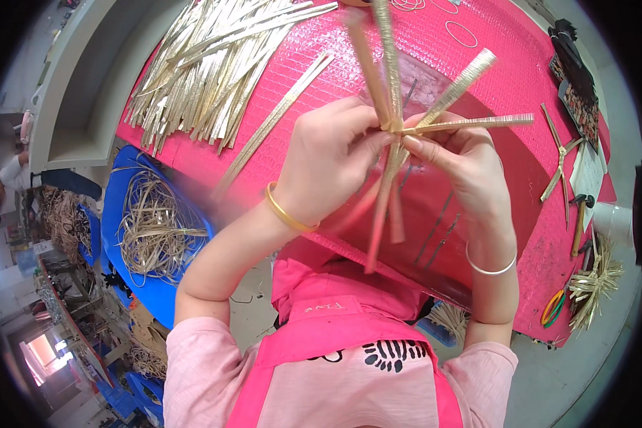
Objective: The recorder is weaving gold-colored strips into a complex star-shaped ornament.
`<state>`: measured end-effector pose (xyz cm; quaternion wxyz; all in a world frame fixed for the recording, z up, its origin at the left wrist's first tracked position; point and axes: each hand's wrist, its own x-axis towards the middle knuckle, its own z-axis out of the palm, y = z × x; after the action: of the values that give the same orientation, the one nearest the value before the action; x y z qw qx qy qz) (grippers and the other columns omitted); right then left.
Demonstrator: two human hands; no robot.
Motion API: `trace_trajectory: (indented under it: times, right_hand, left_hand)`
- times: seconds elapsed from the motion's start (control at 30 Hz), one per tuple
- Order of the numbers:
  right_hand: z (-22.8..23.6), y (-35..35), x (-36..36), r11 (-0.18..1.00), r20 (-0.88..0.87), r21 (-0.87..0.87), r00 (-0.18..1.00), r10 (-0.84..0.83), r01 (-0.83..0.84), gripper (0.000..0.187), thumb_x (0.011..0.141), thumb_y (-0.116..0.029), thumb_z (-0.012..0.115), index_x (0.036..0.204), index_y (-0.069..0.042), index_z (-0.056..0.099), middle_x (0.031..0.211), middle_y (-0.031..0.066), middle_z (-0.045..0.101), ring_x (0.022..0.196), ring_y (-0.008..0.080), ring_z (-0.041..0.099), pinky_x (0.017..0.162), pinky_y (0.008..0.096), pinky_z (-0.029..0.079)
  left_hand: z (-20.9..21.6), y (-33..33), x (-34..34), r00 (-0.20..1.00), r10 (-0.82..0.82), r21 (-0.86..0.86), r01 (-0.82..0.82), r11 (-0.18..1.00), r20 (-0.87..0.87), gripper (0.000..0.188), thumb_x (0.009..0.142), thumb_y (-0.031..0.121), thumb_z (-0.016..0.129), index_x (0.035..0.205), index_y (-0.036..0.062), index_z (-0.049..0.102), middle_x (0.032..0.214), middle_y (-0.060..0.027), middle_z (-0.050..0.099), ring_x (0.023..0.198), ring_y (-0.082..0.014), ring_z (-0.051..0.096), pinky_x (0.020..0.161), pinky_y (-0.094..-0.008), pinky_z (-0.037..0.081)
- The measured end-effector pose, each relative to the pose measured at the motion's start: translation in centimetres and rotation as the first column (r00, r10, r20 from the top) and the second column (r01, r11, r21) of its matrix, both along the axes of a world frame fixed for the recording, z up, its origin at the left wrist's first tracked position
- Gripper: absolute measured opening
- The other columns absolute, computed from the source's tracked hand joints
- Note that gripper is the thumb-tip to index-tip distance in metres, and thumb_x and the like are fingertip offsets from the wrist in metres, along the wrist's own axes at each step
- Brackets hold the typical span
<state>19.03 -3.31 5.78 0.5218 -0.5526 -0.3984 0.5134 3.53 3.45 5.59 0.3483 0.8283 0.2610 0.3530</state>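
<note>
Between my two hands is a knot of flat gold woven strips [394, 127], its ends fanning out in several directions. My left hand [335, 153] pinches the crossing from the left, thumb and fingers pressed together. From the other side, my right hand [464, 153] grips a strip close to the knot between thumb and fingers. Some strip ends hang down below the hands, blurred by motion. Beneath them lies a dark red mat [456, 207] with black lines, on the pink table covering [292, 135].
A heap of gold strips [200, 78] covers the table's far left, with a few loose strips [274, 118] beside it. A finished-looking knotted piece [562, 158], a hammer [580, 225] and elastic bands [553, 308] lie at right. A blue bin [114, 214] holds gold scraps at left.
</note>
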Motion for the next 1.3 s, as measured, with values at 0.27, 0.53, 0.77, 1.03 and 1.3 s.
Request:
trace_trajectory:
  times: [0.27,0.53,0.77,1.03,1.3]
  right_hand:
    - [-1.1,0.6,-0.9,1.0,-0.089,-0.016,0.996,0.015,-0.016,0.022,0.071,-0.01,0.063,0.087,0.005,0.059,0.077,0.0072,0.059,0.072,0.0094,0.053,0.069,0.022,0.041]
    - [-1.4,0.7,-2.6,0.899,0.674,0.437,0.653,-0.344,0.024,0.01,0.072,-0.004,0.058,0.08,0.003,0.058,0.071,0.0081,0.058,0.06,0.0166,0.055,0.053,0.0243,0.043]
    - [-1.2,0.2,-4.0,0.939,0.007,0.197,0.957,-0.289,0.282,0.012,0.073,-0.005,0.06,0.082,0.002,0.057,0.065,0.0013,0.057,0.058,0.0041,0.05,0.049,0.0184,0.04]
    - [-0.5,-0.3,-0.6,0.997,-0.291,0.009,0.954,-0.068,0.074,0.016,0.074,-0.004,0.058,0.085,0.006,0.055,0.075,0.0095,0.058,0.063,0.0106,0.056,0.051,0.0185,0.044]
    - [-1.6,-0.3,-0.3,0.989,0.212,0.148,0.976,-0.043,0.012,0.016,0.073,-0.01,0.061,0.079,0.004,0.056,0.071,0.0059,0.058,0.061,0.0122,0.054,0.055,0.0229,0.043]
  left_hand:
    - [-1.3,-1.0,0.0,0.973,0.2,-0.141,-0.184,0.973,0.112,0.009,0.066,0.002,0.061,0.07,-0.0017,0.054,0.06,-0.0121,0.051,0.052,-0.023,0.053,0.046,-0.0292,0.041]
    - [0.1,0.0,0.1,0.972,0.214,0.223,-0.19,0.956,-0.091,0.017,0.074,0.013,0.058,0.068,-0.0026,0.054,0.052,-0.0095,0.052,0.039,-0.0148,0.047,0.037,-0.0255,0.036]
    - [-0.5,-0.7,1.1,0.889,0.341,-0.786,0.034,0.617,0.306,0.017,0.077,0.012,0.057,0.071,-0.0037,0.054,0.054,-0.0041,0.053,0.037,-0.0056,0.043,0.033,-0.0169,0.031]
    - [1.2,0.6,-0.2,0.986,-0.135,-0.783,0.157,0.602,0.095,0.018,0.075,0.007,0.056,0.085,-0.0068,0.057,0.069,-0.0109,0.06,0.043,-0.0088,0.051,0.036,-0.0169,0.037]
    - [0.4,1.2,-0.3,0.971,-0.149,-0.316,0.085,0.945,-0.185,0.014,0.071,0.011,0.058,0.08,0.001,0.059,0.063,-0.012,0.058,0.043,-0.0168,0.052,0.04,-0.0254,0.04]
